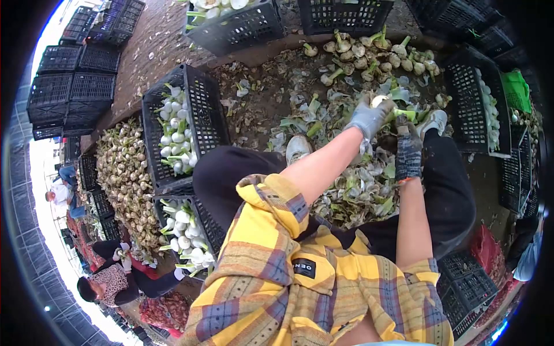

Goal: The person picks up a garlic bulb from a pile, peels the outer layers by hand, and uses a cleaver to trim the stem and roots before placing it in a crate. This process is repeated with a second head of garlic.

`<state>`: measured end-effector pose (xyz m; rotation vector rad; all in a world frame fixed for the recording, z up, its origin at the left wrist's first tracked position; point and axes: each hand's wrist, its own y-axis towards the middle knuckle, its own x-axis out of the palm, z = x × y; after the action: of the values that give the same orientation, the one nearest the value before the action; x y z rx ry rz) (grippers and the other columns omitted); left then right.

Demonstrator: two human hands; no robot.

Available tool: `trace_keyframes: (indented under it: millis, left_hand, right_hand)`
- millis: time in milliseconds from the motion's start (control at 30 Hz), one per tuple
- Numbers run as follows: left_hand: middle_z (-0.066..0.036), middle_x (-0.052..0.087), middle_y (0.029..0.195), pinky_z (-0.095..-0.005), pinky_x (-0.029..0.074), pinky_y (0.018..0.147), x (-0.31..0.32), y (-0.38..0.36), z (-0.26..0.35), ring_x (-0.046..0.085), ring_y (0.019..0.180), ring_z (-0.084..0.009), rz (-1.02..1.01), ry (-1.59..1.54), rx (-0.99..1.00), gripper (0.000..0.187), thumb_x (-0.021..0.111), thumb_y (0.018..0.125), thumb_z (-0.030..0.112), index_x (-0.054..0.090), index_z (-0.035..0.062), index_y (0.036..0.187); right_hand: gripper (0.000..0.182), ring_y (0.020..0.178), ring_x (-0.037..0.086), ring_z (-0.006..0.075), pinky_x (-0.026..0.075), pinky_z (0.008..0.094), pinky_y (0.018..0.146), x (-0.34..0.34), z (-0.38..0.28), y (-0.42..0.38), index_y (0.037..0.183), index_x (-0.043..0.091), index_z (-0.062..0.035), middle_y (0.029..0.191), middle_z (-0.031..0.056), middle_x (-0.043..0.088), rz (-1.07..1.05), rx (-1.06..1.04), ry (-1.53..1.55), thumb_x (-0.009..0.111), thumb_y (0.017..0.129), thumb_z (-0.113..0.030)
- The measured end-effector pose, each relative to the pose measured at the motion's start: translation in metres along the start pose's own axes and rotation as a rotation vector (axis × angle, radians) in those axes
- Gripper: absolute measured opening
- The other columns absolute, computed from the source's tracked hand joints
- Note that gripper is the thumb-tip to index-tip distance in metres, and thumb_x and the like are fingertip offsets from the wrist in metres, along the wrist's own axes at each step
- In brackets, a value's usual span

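Note:
My left hand [371, 118], in a pale grey glove, is closed around a garlic bulb [379, 101], whose white top shows above the fingers. The bulb's green stem [405, 113] points right. At that stem my right hand [407, 151], in a dark patterned glove, has its fingers closed; whether a small tool is also in them is hidden. Both hands are above the ground between my shoes, over a litter of peeled skins and leaves [366, 187]. Just beyond lies a heap of unpeeled garlic bulbs [358, 55] with cut green stems.
To the left stand black crates [206, 109] of white peeled garlic beside a large brown garlic pile [124, 167]. Another filled crate [466, 98] is at right, with a green bag [515, 91] behind it. More crates [234, 32] line the back. A co-worker [109, 285] sits lower left.

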<state>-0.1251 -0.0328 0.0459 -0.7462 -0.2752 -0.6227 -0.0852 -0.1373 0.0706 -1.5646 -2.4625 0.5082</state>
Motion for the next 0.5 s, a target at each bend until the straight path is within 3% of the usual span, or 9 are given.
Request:
trace_keyframes:
  millis: [33, 100, 133, 233, 300, 400, 433, 467, 500]
  left_hand:
    - [-0.014, 0.055, 0.109, -0.0243, 0.048, 0.075, 0.003, -0.014, 0.004, 0.057, 0.090, -0.0167, -0.019, 0.068, 0.001, 0.072, 0.073, 0.073, 0.024, 0.035, -0.0042, 0.127]
    - [-0.015, 0.054, 0.113, -0.0226, 0.048, 0.075, 0.008, -0.038, 0.011, 0.056, 0.094, -0.0175, -0.059, 0.202, 0.004, 0.078, 0.072, 0.075, 0.021, 0.027, -0.0041, 0.134]
    - [-0.018, 0.051, 0.119, -0.0270, 0.046, 0.083, 0.009, -0.058, 0.023, 0.053, 0.104, -0.0214, -0.156, 0.141, -0.078, 0.078, 0.069, 0.077, 0.030, 0.029, -0.0049, 0.133]
    - [-0.021, 0.048, 0.124, -0.0307, 0.040, 0.092, 0.003, -0.089, 0.041, 0.049, 0.112, -0.0258, -0.112, 0.594, -0.001, 0.075, 0.062, 0.080, 0.040, 0.033, -0.0055, 0.131]
    - [-0.020, 0.049, 0.126, -0.0320, 0.036, 0.097, -0.015, -0.085, 0.044, 0.045, 0.118, -0.0267, -0.212, 0.652, -0.132, 0.071, 0.053, 0.083, 0.049, 0.040, -0.0036, 0.128]
    - [-0.021, 0.062, 0.097, -0.0378, 0.046, 0.081, -0.027, -0.101, 0.078, 0.061, 0.090, -0.0331, -0.127, 1.554, 0.364, 0.047, 0.050, 0.084, 0.044, 0.059, 0.0046, 0.108]
    - [-0.021, 0.060, 0.104, -0.0405, 0.044, 0.087, -0.026, -0.106, 0.081, 0.057, 0.099, -0.0341, -0.015, 1.568, 0.559, 0.048, 0.053, 0.082, 0.044, 0.058, 0.0054, 0.110]
    - [-0.024, 0.052, 0.118, -0.0408, 0.040, 0.092, -0.034, -0.097, 0.075, 0.050, 0.109, -0.0371, 0.070, 1.469, 0.864, 0.048, 0.056, 0.081, 0.041, 0.056, 0.0058, 0.114]
    - [-0.021, 0.048, 0.124, -0.0365, 0.039, 0.095, -0.034, -0.098, 0.074, 0.047, 0.115, -0.0329, 0.075, 1.359, 0.826, 0.052, 0.056, 0.084, 0.042, 0.051, 0.0035, 0.119]
  right_hand:
    - [0.037, 0.057, 0.055, 0.0123, 0.044, 0.0264, 0.050, -0.008, 0.005, 0.002, 0.101, 0.061, -0.0034, 0.072, 0.0015, 0.060, -0.020, -0.079, -0.021, 0.065, 0.082, -0.035]
    - [0.036, 0.059, 0.054, 0.0125, 0.044, 0.0269, 0.053, -0.020, -0.007, -0.011, 0.093, 0.063, -0.0010, 0.072, 0.0033, 0.061, -0.031, -0.109, -0.177, 0.066, 0.081, -0.034]
    - [0.035, 0.060, 0.054, 0.0126, 0.044, 0.0272, 0.054, -0.025, -0.012, -0.018, 0.090, 0.064, 0.0002, 0.072, 0.0041, 0.062, -0.036, -0.118, -0.256, 0.066, 0.081, -0.034]
    - [0.035, 0.061, 0.055, 0.0131, 0.044, 0.0292, 0.057, -0.037, -0.023, -0.034, 0.088, 0.064, 0.0014, 0.071, 0.0067, 0.063, -0.032, -0.227, -0.385, 0.066, 0.080, -0.033]
    - [0.035, 0.064, 0.059, 0.0168, 0.045, 0.0311, 0.059, -0.055, -0.007, -0.026, 0.095, 0.063, 0.0013, 0.071, 0.0076, 0.064, -0.071, -0.156, -0.087, 0.065, 0.081, -0.031]
    - [0.030, 0.065, 0.063, 0.0170, 0.054, 0.0286, 0.058, -0.083, -0.002, -0.028, 0.098, 0.059, 0.0008, 0.078, 0.0076, 0.062, -0.225, -0.061, 0.119, 0.060, 0.085, -0.026]
    - [0.030, 0.066, 0.064, 0.0187, 0.055, 0.0292, 0.058, -0.070, -0.026, -0.048, 0.098, 0.059, 0.0009, 0.080, 0.0093, 0.063, -0.186, 0.133, 0.223, 0.059, 0.085, -0.026]
    - [0.027, 0.060, 0.063, 0.0195, 0.055, 0.0310, 0.054, -0.072, -0.018, -0.045, 0.095, 0.058, 0.0005, 0.078, 0.0100, 0.064, -0.190, 0.101, 0.255, 0.060, 0.085, -0.025]
    - [0.025, 0.055, 0.062, 0.0202, 0.054, 0.0329, 0.050, -0.072, -0.010, -0.039, 0.092, 0.058, 0.0001, 0.076, 0.0106, 0.064, -0.209, 0.067, 0.286, 0.060, 0.085, -0.024]
